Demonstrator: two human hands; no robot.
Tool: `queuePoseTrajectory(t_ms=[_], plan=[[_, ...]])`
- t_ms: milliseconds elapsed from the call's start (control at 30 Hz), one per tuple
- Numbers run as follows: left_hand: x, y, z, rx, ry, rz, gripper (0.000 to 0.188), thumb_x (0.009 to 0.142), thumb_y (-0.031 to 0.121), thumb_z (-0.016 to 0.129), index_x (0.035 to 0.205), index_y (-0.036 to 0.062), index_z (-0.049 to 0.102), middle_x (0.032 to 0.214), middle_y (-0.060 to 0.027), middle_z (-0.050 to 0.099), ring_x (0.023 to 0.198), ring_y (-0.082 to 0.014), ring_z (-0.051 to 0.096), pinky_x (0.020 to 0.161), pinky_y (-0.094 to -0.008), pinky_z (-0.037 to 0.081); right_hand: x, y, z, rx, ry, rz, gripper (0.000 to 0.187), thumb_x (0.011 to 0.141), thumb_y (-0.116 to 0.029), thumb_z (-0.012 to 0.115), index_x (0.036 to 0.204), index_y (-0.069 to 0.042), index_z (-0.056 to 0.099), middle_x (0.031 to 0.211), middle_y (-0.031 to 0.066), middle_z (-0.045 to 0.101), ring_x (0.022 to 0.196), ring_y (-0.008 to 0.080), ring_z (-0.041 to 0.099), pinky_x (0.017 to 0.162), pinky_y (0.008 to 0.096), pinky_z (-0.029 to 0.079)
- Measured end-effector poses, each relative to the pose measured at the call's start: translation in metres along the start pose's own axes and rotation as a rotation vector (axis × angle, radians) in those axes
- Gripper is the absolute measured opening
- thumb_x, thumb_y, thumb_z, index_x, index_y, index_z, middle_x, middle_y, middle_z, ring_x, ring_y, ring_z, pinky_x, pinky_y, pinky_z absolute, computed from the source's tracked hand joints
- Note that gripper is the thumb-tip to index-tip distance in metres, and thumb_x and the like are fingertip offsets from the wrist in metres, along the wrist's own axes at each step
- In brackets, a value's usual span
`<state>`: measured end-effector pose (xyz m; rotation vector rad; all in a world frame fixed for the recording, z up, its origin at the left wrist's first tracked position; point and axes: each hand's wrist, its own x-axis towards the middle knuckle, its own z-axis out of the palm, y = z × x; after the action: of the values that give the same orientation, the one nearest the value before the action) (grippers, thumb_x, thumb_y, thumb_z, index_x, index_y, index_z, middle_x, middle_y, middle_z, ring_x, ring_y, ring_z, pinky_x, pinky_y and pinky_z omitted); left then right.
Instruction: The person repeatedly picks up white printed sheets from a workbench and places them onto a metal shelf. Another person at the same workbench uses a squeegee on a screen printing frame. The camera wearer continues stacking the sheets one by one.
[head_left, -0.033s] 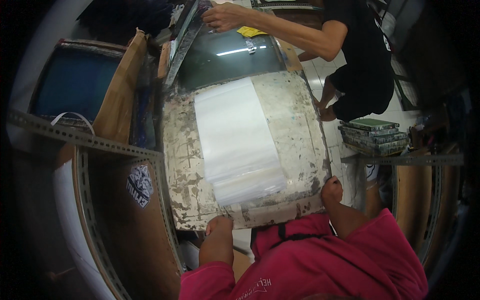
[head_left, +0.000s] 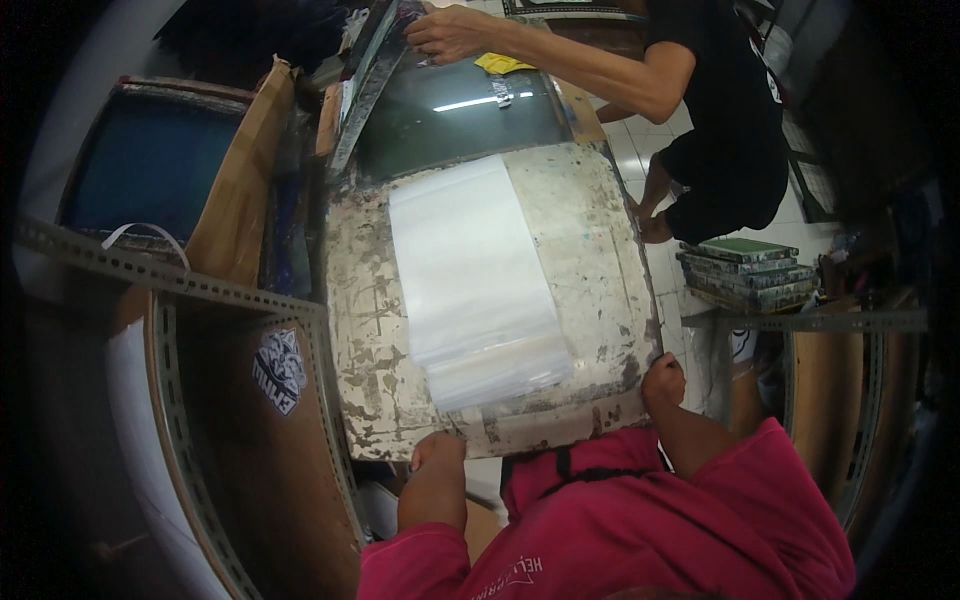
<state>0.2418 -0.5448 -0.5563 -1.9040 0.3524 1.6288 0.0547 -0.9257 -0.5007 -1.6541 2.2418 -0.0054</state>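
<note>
A worn, paint-stained pale board lies before me. My left hand is closed on its near edge, left of the middle, with the fingertips mostly hidden. At the near right corner, my right hand has its fingers curled round the side edge. A stack of white, glossy sheets, perhaps plastic bags, lies lengthwise on the board between my hands and its far end, its nearest layers slightly fanned out. Neither hand touches the sheets.
Beyond the board is a dark glass-like panel with a yellow cloth. A co-worker's hand grips a tilted frame there. Metal-edged shelving flanks me on the left. Stacked frames stand on the right.
</note>
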Motion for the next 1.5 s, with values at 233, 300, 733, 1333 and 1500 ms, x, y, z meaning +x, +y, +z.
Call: queuePoseTrajectory(t_ms=[233, 300, 733, 1333, 1500], plan=[[0.006, 0.0, 0.0, -0.005, 0.007, 0.003, 0.037, 0.094, 0.033, 0.042, 0.115, 0.0152, 0.066, 0.121, -0.0059, 0.064, 0.113, -0.0225, 0.059, 0.1, -0.046, 0.041, -0.002, -0.005, -0.007, 0.016, -0.073, 0.023, 0.056, 0.091, -0.044, 0.032, 0.112, -0.008, 0.069, 0.108, 0.0226, 0.066, 0.1, 0.0412, 0.063, 0.089, 0.0486, 0.048], [0.007, 0.0, 0.001, -0.006, 0.009, 0.004, 0.037, 0.094, 0.033, 0.042, 0.115, 0.0155, 0.066, 0.121, -0.0058, 0.063, 0.113, -0.0224, 0.059, 0.099, -0.0463, 0.041, -0.002, -0.003, -0.004, 0.007, -0.027, 0.008, 0.054, 0.09, -0.043, 0.033, 0.107, -0.007, 0.07, 0.102, 0.0217, 0.068, 0.095, 0.0404, 0.065, 0.086, 0.0494, 0.049], [0.017, -0.001, 0.006, 0.019, 0.049, -0.011, 0.035, 0.094, 0.032, 0.043, 0.116, 0.0173, 0.066, 0.123, -0.0045, 0.063, 0.114, -0.0217, 0.058, 0.098, -0.0482, 0.042, 0.003, 0.002, 0.005, 0.019, 0.014, 0.004, 0.054, 0.09, -0.044, 0.034, 0.101, -0.005, 0.071, 0.095, 0.0221, 0.069, 0.091, 0.0412, 0.065, 0.082, 0.051, 0.05], [-0.033, 0.001, -0.008, -0.137, 0.38, 0.17, 0.032, 0.092, 0.026, 0.047, 0.115, 0.0149, 0.066, 0.115, -0.0094, 0.065, 0.108, -0.028, 0.061, 0.089, -0.0478, 0.049, 0.007, 0.012, 0.004, 0.103, -0.017, 0.017, 0.049, 0.091, -0.038, 0.036, 0.101, -0.004, 0.07, 0.097, 0.0236, 0.067, 0.092, 0.0425, 0.064, 0.085, 0.0515, 0.049], [-0.027, -0.01, 0.006, -0.212, 0.411, 0.168, 0.031, 0.092, 0.027, 0.047, 0.113, 0.015, 0.066, 0.113, -0.0093, 0.065, 0.106, -0.028, 0.061, 0.088, -0.0476, 0.049, 0.001, 0.004, 0.009, 0.114, 0.06, -0.024, 0.045, 0.09, -0.035, 0.039, 0.095, -0.004, 0.071, 0.089, 0.0221, 0.069, 0.084, 0.042, 0.066, 0.08, 0.0511, 0.05]])
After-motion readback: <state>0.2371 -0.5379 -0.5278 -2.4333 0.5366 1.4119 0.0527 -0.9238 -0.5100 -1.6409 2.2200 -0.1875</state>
